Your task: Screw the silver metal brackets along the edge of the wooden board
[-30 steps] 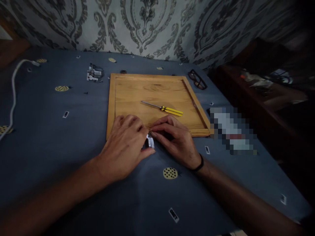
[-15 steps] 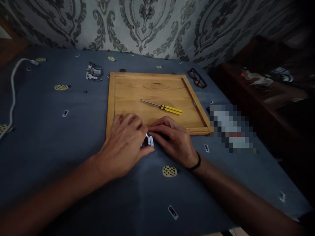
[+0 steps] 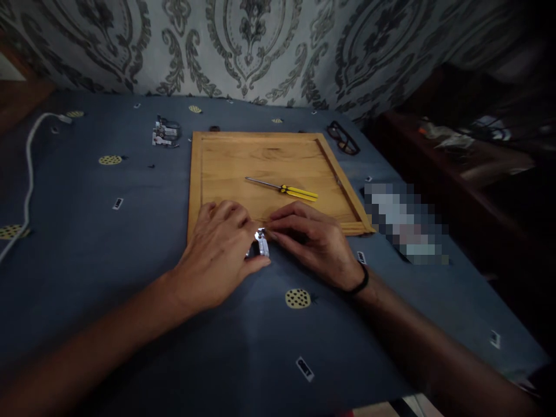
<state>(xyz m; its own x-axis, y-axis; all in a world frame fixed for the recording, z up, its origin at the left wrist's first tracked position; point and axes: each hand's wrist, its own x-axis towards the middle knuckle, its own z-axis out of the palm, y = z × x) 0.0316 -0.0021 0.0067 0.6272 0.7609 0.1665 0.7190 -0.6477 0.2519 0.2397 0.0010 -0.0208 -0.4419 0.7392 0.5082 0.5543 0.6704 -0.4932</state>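
At the near edge of a framed wooden cabinet door (image 3: 230, 159), a shiny metal cabinet hinge (image 3: 263, 247) is partly covered by my left hand (image 3: 219, 246). The left fingers curl over the door's edge and the thumb lies along the near end of the hinge, holding it there. Just right of the hinge, my right hand (image 3: 315, 240) has thumb and fingertips pinched together; whatever lies between them is too small or hidden to make out. A screwdriver (image 3: 299, 193) with a yellow and black handle rests on the door beyond both hands.
More metal hinges (image 3: 166, 133) lie at the back left, with a small dark screw (image 3: 151, 166) nearer. A white cable (image 3: 30, 156) runs down the left side. Eyeglasses (image 3: 343, 138) sit beyond the door's right corner, and a blurred-out packet (image 3: 403, 223) lies at right.
My right hand has drawn slightly to the right, off the hinge, so more of the hinge's metal shows. The left hand keeps its place; the view has shifted a little.
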